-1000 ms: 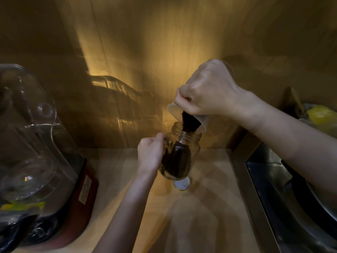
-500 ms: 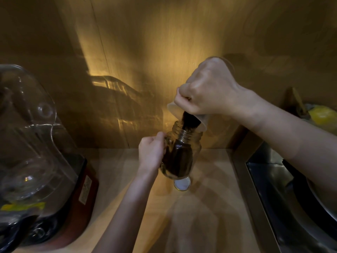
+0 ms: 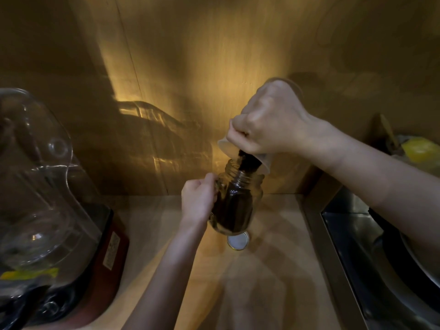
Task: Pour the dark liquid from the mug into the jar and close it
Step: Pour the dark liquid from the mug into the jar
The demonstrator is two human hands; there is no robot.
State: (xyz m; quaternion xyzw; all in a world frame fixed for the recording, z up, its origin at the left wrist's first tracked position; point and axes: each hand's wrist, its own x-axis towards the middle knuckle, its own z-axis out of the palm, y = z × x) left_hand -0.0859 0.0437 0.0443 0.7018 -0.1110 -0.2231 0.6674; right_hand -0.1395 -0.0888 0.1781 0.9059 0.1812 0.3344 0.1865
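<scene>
The right hand (image 3: 273,120) grips a translucent mug (image 3: 245,158) tipped mouth-down over the clear glass jar (image 3: 234,201), which the left hand (image 3: 198,201) clasps, leaning; a white round lid (image 3: 237,241) lies just before the jar.

a home kitchen. a blender (image 3: 47,186) with a clear jug stands on the wooden surface (image 3: 273,282). a steel sink (image 3: 357,258) lies at right.

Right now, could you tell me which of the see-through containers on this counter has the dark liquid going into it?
The small jar steadied by the left hand, under the tipped mug; the big clear jug at far left is untouched.
</scene>
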